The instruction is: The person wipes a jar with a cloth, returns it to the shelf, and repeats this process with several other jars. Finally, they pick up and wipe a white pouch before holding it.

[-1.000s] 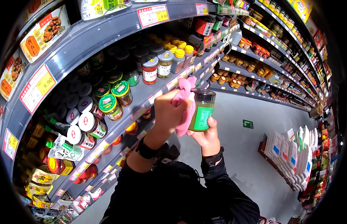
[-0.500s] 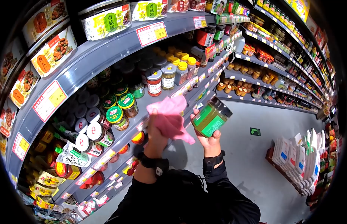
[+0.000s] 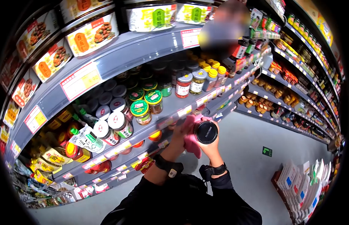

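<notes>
My right hand (image 3: 210,148) is wrapped round a jar with a black lid (image 3: 206,132), whose top faces the camera. Against the jar's left side lies a pink cloth (image 3: 191,139), held in my left hand (image 3: 176,140). Both hands are close together in front of the shelf edge. Behind them on the shelf stand green-lidded jars (image 3: 139,107), white-lidded jars (image 3: 116,120) and a red jar with a grey lid (image 3: 183,84).
An upper shelf (image 3: 125,50) with boxed jars and price tags curves over the left. More stocked shelves (image 3: 290,86) line the right. A stack of white packages (image 3: 300,187) stands on the floor at the lower right. A blurred patch covers the top centre.
The jar has tipped so its lid faces the camera, and the pink cloth now touches its side. My hands have come together. The view has shifted, moving the shelves rightward in the frame.
</notes>
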### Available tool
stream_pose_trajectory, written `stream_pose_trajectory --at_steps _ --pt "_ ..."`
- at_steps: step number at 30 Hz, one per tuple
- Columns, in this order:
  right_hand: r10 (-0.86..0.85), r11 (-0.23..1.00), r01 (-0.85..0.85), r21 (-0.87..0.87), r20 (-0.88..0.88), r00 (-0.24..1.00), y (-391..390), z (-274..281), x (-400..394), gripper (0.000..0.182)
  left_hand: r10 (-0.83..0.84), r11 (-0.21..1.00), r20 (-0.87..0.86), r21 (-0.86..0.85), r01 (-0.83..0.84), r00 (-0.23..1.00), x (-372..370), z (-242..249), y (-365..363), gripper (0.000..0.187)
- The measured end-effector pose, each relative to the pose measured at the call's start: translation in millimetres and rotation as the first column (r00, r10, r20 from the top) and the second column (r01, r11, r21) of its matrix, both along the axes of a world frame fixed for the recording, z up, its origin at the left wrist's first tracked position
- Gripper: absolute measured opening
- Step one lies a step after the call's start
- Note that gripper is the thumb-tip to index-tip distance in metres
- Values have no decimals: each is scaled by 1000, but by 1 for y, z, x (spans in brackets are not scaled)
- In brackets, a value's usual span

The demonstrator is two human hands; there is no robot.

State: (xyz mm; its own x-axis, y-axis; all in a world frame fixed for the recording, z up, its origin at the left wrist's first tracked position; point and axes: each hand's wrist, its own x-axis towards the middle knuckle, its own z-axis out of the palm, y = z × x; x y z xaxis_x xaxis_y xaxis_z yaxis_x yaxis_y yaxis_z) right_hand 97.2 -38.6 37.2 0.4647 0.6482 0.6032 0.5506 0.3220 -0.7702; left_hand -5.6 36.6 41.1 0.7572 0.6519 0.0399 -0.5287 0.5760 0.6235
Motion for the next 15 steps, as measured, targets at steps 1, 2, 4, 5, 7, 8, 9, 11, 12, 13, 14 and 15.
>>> stream_pose_trajectory --at_steps 1,2,4,5,7,8,9,11,12,13,14,15 --pt "-37 999 37 9 38 999 4 -5 -1 67 74 995 -77 68 -69 994 -4 -1 1 33" --pt "-34 999 34 9 5 999 7 -11 -4 65 140 983 -72 133 -129 988 -8 -2 0 28" --pt "-64 995 76 -70 157 986 16 -15 -6 66 218 963 -166 195 -184 962 -19 -3 4 25" --pt "-94 980 142 -137 311 946 19 -16 -9 67 284 941 -252 259 -218 925 -26 -4 5 23" --pt "-44 996 47 -76 47 998 27 -11 -19 71 390 889 -251 353 -291 886 -41 6 4 23" --pt "-58 992 57 -115 -2 998 33 -5 -23 72 483 825 -235 444 -349 843 -49 10 5 23" --pt "-74 986 65 -154 -52 996 39 0 -24 74 490 821 -236 448 -354 839 -62 5 7 23" --pt "-179 982 184 -36 108 978 62 5 -17 75 444 879 -471 396 -267 763 -93 -11 5 27" --pt "-184 982 186 -25 79 980 73 13 -17 74 493 848 -409 422 -319 768 -105 -10 0 25" --pt "-188 982 189 -17 49 981 83 22 -18 73 538 816 -347 444 -371 768 -116 -9 -6 23" --pt "-150 988 151 31 -14 989 97 14 -16 71 542 819 -341 418 -392 768 -128 -14 -9 24" --pt "-160 985 160 69 -1 987 106 15 -17 72 547 821 -332 392 -415 768 -139 -18 -12 25"
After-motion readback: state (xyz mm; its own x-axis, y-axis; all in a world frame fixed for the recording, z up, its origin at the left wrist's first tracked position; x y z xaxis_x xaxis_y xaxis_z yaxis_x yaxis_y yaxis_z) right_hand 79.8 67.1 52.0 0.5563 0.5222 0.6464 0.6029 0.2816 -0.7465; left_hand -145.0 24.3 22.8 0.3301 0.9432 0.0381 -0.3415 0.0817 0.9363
